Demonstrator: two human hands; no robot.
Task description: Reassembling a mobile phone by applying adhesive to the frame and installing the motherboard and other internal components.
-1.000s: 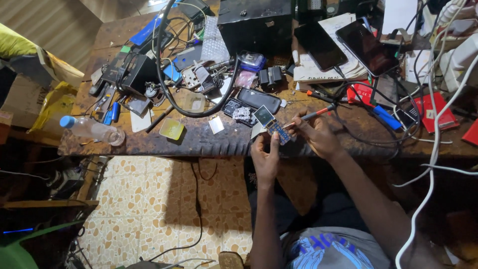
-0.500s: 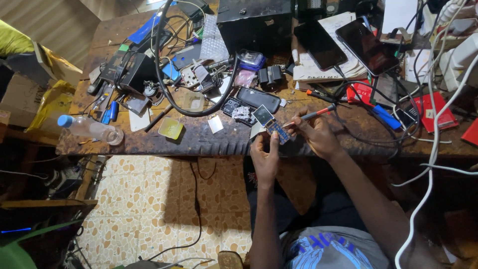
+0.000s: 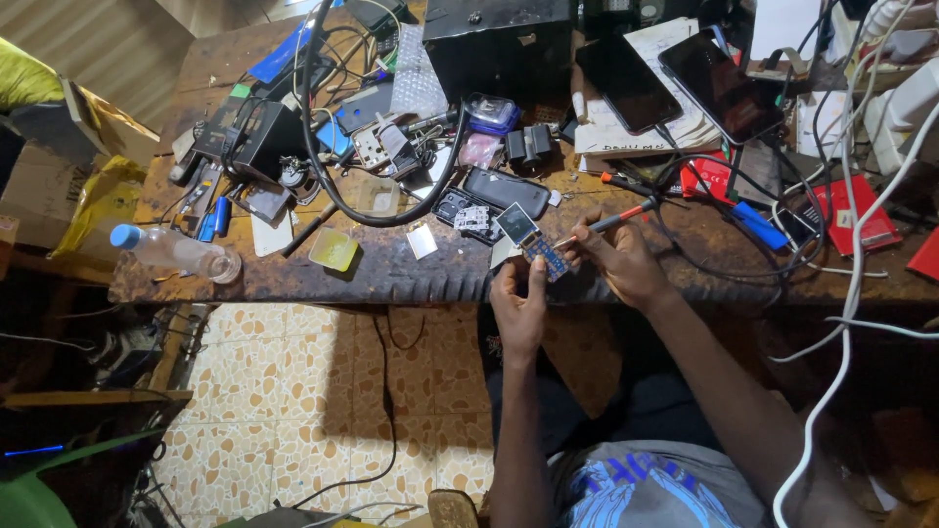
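Head view, looking down at cluttered rusty brown workbench. Left hand closed on small opened phone board with blue circuit strip and little grey screen, pinched at lower edge, held just over front lip of bench. Right hand wrapped around thin orange-handled soldering-type tool, tip angled down to board's right side; touching or just short, cannot tell. Board small, flat, tilted, screen end toward bench, blue part toward fingers; fine detail too small to read.

Risks, as judgement: tool tip slipping off tiny contact and bridging neighbours, since board held in air by one hand only, no clamp. Possible burn to left fingertips, very near tip. Board could drop past bench edge onto yellow patterned tiled floor if pinch loosens. Black tool cord running through clutter, could snag and jerk tip.

Around: black keypad phone body just behind board, small yellow square dish to left, clear plastic bottle with blue cap lying at bench's left edge, two dark smartphones on papers at back, thick black cable loop, white cables hanging at right.
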